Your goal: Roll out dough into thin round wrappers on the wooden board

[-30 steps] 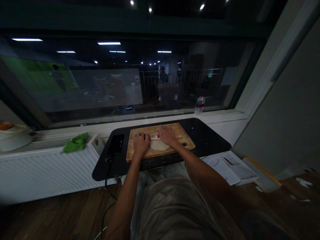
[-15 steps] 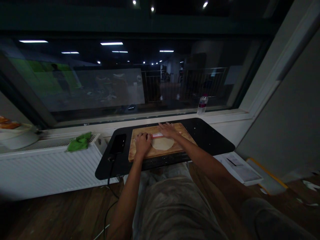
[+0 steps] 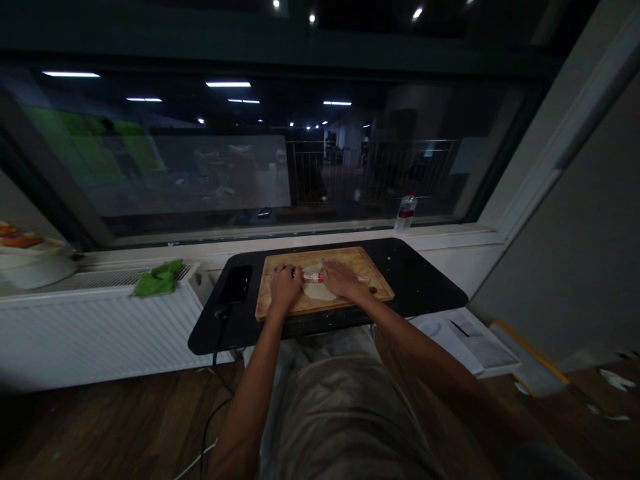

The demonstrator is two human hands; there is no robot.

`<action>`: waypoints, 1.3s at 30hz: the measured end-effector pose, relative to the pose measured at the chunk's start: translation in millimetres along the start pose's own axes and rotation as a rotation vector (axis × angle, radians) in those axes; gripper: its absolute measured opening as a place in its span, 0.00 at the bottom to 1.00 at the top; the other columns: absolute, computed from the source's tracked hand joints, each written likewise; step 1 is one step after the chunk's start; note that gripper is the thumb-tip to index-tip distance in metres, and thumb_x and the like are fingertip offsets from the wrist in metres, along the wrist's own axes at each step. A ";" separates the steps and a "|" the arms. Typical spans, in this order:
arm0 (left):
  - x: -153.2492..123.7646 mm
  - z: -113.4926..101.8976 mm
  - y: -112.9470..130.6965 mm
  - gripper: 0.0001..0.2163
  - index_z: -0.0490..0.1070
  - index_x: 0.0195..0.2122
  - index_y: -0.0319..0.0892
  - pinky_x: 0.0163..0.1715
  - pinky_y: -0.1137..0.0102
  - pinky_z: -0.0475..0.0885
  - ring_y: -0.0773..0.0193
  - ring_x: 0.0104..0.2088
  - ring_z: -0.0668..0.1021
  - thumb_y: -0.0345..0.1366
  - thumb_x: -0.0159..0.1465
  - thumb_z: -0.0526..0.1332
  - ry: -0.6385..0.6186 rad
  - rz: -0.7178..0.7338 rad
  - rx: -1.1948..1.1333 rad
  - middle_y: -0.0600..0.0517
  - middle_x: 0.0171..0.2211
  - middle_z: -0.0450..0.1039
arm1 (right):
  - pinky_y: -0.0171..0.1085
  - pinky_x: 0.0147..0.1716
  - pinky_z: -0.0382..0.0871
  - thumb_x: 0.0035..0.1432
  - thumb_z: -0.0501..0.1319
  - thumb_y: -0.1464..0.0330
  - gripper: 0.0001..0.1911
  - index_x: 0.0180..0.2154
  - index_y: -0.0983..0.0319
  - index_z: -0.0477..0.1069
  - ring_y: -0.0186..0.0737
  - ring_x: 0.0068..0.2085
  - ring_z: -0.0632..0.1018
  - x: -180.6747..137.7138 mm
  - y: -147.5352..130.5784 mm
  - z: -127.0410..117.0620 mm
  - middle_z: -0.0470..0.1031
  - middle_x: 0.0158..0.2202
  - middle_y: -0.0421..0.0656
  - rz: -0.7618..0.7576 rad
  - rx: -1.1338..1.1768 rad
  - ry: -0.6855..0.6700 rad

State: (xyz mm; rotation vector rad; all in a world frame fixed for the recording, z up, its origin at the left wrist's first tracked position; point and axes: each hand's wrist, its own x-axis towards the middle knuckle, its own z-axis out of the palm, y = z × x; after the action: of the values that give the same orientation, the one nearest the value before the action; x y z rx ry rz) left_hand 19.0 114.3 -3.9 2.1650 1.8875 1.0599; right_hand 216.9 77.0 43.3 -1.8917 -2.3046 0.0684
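Observation:
A flat, pale sheet of dough [image 3: 320, 291] lies on the wooden cutting board [image 3: 367, 260]. Across it rests a rolling pin [image 3: 313, 277] with a red and white wrapping, its middle visible between my hands. My left hand [image 3: 286, 287] curls its fingers over the pin's left end. Laid flat over the right part of the pin is my right hand [image 3: 343, 278], fingers stretched out and palm down. Both hands hide much of the pin, and the right one also covers part of the dough.
The board sits on a small black table [image 3: 420, 280]. A dark phone [image 3: 236, 284] lies at its left, beside a cable. A water bottle [image 3: 405, 212] stands on the windowsill. A green cloth [image 3: 159, 278] is on the white radiator [image 3: 115, 333]; a white box [image 3: 470, 340] is at the right.
The pin has moved toward me, from the dough's far edge to over its middle. My right hand has come nearer with it; my left hand stays at the pin's left end.

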 end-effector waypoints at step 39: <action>-0.1 -1.5 2.6 0.16 0.83 0.44 0.47 0.64 0.50 0.70 0.44 0.59 0.77 0.44 0.77 0.56 -0.030 -0.012 -0.033 0.39 0.52 0.81 | 0.48 0.66 0.69 0.85 0.40 0.52 0.36 0.62 0.64 0.81 0.56 0.66 0.79 0.1 -10.3 -10.8 0.82 0.64 0.56 0.061 -0.062 0.089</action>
State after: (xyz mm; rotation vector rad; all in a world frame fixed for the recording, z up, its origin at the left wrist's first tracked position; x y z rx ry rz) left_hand 20.4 113.0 -1.5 2.1368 1.8549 1.0428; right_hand 208.6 74.4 55.4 -1.9534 -2.2155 -0.0801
